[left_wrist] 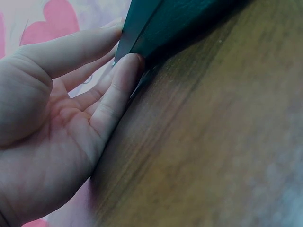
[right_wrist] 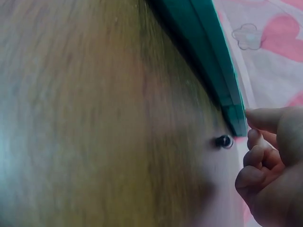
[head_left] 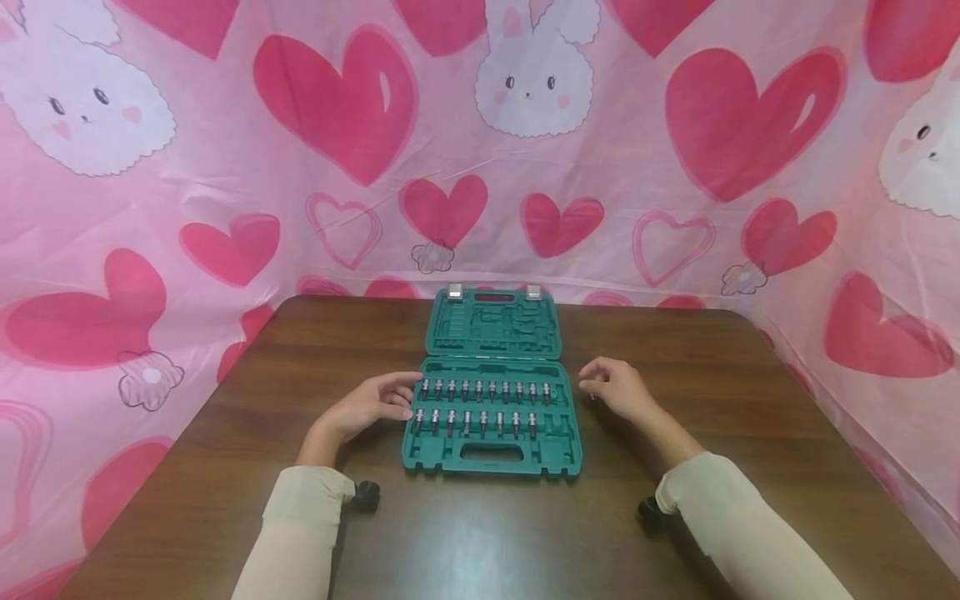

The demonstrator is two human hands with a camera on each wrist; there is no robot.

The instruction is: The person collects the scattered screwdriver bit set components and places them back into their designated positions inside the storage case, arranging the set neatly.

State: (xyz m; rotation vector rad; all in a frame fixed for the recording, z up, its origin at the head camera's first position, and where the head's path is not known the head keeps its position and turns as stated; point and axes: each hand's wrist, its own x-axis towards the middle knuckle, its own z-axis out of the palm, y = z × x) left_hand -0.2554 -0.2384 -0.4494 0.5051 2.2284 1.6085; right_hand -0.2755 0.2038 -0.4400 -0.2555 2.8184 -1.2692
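Observation:
An open green plastic case (head_left: 491,365) lies on the table, holding two rows of silver bit sockets (head_left: 482,423) with dark tips. My left hand (head_left: 372,406) is at the case's left edge; in the left wrist view its fingertips touch the side of the green case (left_wrist: 137,33), the fingers loosely extended. To the right of the case, my right hand (head_left: 618,389) hovers over the table with fingers loosely bent, holding nothing visible. By its fingers, in the right wrist view, a small dark and silver bit socket (right_wrist: 223,141) lies beside the green case (right_wrist: 208,52).
The raised lid (head_left: 493,323) with two latches leans back behind the base. Under everything is a brown wooden table (head_left: 480,533). A pink cloth with hearts and rabbits (head_left: 517,167) hangs around the back and sides. Each wrist wears a small black device (head_left: 366,497).

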